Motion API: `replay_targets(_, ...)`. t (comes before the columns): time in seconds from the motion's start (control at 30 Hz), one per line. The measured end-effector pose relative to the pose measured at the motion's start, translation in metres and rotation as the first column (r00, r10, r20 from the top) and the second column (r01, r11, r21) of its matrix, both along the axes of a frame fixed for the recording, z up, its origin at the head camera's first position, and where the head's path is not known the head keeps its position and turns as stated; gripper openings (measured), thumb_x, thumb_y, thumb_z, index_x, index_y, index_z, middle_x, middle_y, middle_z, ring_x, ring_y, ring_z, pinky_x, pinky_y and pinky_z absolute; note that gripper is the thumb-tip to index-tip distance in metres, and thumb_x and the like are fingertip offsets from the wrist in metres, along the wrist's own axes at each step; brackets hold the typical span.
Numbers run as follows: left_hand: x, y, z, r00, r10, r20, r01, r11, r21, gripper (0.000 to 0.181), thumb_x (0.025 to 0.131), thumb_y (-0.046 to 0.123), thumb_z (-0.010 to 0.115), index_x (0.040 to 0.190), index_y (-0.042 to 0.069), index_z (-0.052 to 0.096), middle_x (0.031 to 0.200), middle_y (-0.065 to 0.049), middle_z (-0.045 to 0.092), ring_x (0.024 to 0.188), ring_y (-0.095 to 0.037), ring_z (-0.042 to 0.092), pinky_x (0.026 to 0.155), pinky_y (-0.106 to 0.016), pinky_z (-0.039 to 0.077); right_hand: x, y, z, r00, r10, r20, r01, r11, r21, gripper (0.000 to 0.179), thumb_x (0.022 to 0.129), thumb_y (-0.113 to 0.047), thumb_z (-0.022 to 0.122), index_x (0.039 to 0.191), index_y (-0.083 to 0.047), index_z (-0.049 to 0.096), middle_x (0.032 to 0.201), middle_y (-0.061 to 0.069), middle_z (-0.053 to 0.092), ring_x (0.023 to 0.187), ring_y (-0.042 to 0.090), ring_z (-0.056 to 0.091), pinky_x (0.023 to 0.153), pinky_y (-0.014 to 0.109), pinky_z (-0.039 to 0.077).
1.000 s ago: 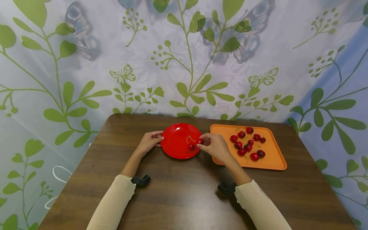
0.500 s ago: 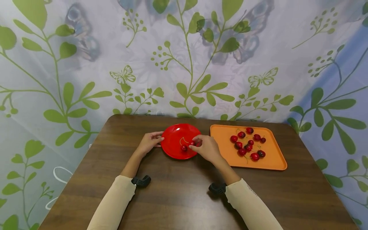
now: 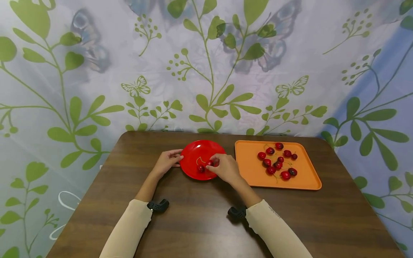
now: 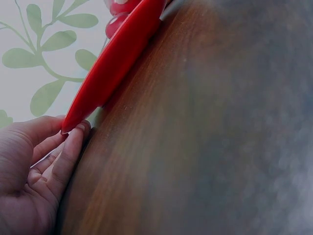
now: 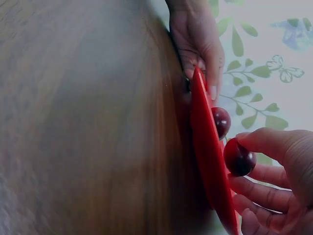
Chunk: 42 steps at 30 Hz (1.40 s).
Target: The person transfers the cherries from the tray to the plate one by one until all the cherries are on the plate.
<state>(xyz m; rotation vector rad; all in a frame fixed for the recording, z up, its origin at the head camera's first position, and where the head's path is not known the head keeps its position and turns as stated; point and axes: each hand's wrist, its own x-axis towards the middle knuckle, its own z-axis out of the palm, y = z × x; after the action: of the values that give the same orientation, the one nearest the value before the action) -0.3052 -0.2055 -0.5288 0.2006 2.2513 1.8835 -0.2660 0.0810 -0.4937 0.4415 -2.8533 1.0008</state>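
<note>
Plate (image 3: 191, 152) before me: plain red. Cherries (image 3: 285, 175): red, some patched near-black. Tray (image 3: 246, 175): solid orange. Table (image 3: 193, 215): brown, streaked wood grain. My sleeves (image 3: 127, 227): plain cream. Backdrop (image 3: 180, 28): pale lilac-grey, green leaf sprigs, green and blue-grey butterflies.

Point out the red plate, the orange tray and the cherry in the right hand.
Red plate (image 3: 190, 157), head view, on its bare inner surface.
Orange tray (image 3: 251, 170), head view, on its bare floor.
Held cherry (image 5: 239, 159), right wrist view, on its rounded side.
</note>
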Motion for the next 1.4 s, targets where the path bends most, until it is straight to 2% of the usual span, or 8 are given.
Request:
replay_targets(0.07,-0.004,-0.001,-0.009,1.0,0.01,-0.006,-0.01,1.0,-0.002,0.044,0.099,0.01,0.068,0.141,-0.001,0.058,0.104,-0.013,0.071,0.077,-0.014,0.069,0.08,-0.043,0.063,0.0,-0.001,-0.002,1.0,-0.004,0.0,0.004,1.0,0.008,0.023,0.083,-0.035,0.086,0.095,-0.017,0.077,0.075,-0.01,0.066,0.062,0.009,0.055,0.054,0.027,0.048)
replay_targets(0.23,-0.003,0.001,-0.012,0.999,0.02,-0.033,-0.021,1.0,-0.011,0.044,0.099,0.013,0.069,0.14,0.001,0.06,0.104,-0.013,0.071,0.079,-0.013,0.07,0.077,-0.037,0.063,0.001,-0.004,-0.006,1.0,-0.01,-0.008,0.01,0.999,0.043,0.026,0.083,-0.037,0.086,0.097,-0.017,0.078,0.075,-0.009,0.067,0.064,0.01,0.056,0.057,0.027,0.049)
replay_targets(0.6,-0.001,0.002,-0.011,0.999,0.037,-0.04,-0.037,0.999,0.004,0.041,0.098,0.011,0.07,0.137,0.001,0.063,0.102,-0.015,0.071,0.075,-0.015,0.069,0.071,-0.031,0.063,0.002,-0.01,-0.008,0.999,-0.028,-0.047,0.034,0.991,0.131,0.028,0.081,-0.041,0.086,0.097,-0.019,0.08,0.076,-0.009,0.067,0.077,0.013,0.057,0.059,0.027,0.049)
replay_targets(0.83,0.0,0.002,-0.01,0.998,0.039,-0.04,-0.039,0.999,-0.005,0.042,0.098,0.011,0.07,0.137,0.001,0.062,0.102,-0.015,0.071,0.076,-0.015,0.069,0.071,-0.03,0.063,0.003,-0.013,-0.009,0.997,-0.028,-0.078,0.041,0.985,0.166,0.025,0.081,-0.041,0.086,0.093,-0.02,0.079,0.07,-0.011,0.063,0.076,0.013,0.053,0.055,0.026,0.047)
replay_targets(1.23,0.001,0.002,-0.009,0.998,0.05,-0.035,-0.05,0.999,-0.002,0.043,0.097,0.011,0.07,0.138,-0.001,0.061,0.103,-0.015,0.071,0.077,-0.014,0.07,0.07,-0.03,0.063,0.006,-0.014,-0.004,0.999,0.012,-0.041,-0.004,0.98,0.197,0.027,0.08,-0.047,0.085,0.086,-0.023,0.076,0.068,-0.013,0.057,0.075,0.012,0.051,0.054,0.027,0.045)
replay_targets(1.4,0.002,0.002,-0.009,0.998,0.053,-0.033,-0.053,0.999,-0.001,0.043,0.097,0.011,0.07,0.138,0.0,0.062,0.104,-0.016,0.071,0.075,-0.014,0.07,0.07,-0.029,0.063,0.008,-0.012,0.001,0.998,0.031,-0.046,-0.021,0.981,0.194,0.028,0.081,-0.047,0.084,0.09,-0.021,0.077,0.073,-0.01,0.064,0.074,0.012,0.056,0.053,0.027,0.046)
